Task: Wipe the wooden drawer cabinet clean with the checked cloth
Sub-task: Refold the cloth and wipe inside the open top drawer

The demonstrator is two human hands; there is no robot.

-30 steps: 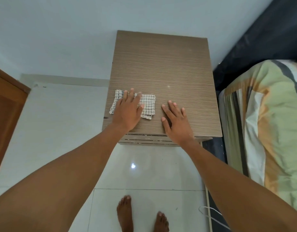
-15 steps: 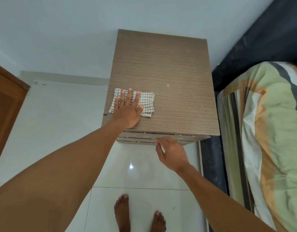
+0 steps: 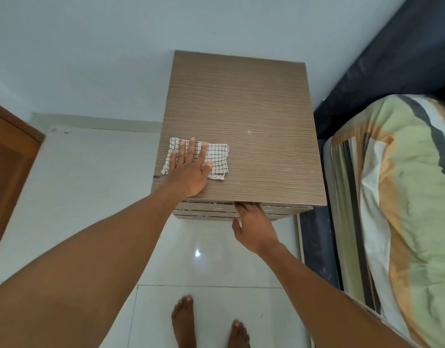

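The wooden drawer cabinet (image 3: 241,106) stands against the wall, seen from above. The checked cloth (image 3: 217,156), white with dark lines, lies folded on the near left part of its top. My left hand (image 3: 190,169) rests flat on the cloth with spread fingers and presses it down. My right hand (image 3: 254,227) is at the cabinet's front. Its fingers hook into the gap under the top, over the top drawer (image 3: 208,206), and the fingertips are hidden. The thumb hangs free below.
A bed with a striped green and orange cover (image 3: 404,197) stands close on the right, a narrow dark gap between. A brown wooden door (image 3: 8,167) is at the left. White floor tiles (image 3: 91,177) and my bare feet (image 3: 183,320) lie below.
My right hand left the cabinet top, dropped below the front edge, then rose so its fingers hook under the top. My left hand and the cloth stayed in place.
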